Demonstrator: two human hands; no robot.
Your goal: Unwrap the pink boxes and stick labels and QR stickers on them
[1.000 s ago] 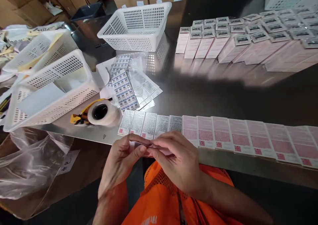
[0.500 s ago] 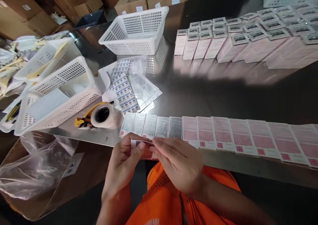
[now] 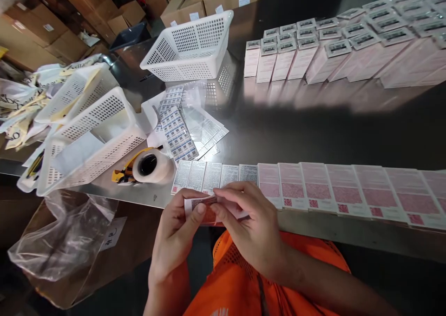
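At the table's near edge, my left hand (image 3: 174, 237) grips a small pink-and-white printed piece (image 3: 195, 204), its thumb across the front. Whether this is a flat box or a folded card I cannot tell. My right hand (image 3: 254, 232) pinches the same piece at its upper right edge with thumb and forefinger, hiding part of it. Just beyond my hands lies a row of thin printed boxes: grey-printed ones (image 3: 205, 174) on the left, overlapping pink-printed ones (image 3: 317, 186) on the right.
Sticker sheets (image 3: 178, 132) and plastic film lie beyond the row. A yellow tape dispenser (image 3: 121, 175) with a clear tape roll (image 3: 163, 165) stands left, near white baskets (image 3: 128, 141). Another white basket (image 3: 188, 67) is farther back. Upright pink boxes (image 3: 289, 65) fill the back right.
The printed piece is tilted so more of its face shows. My right hand's fingers have shifted and opened somewhat around its edge. The camera view has moved slightly.
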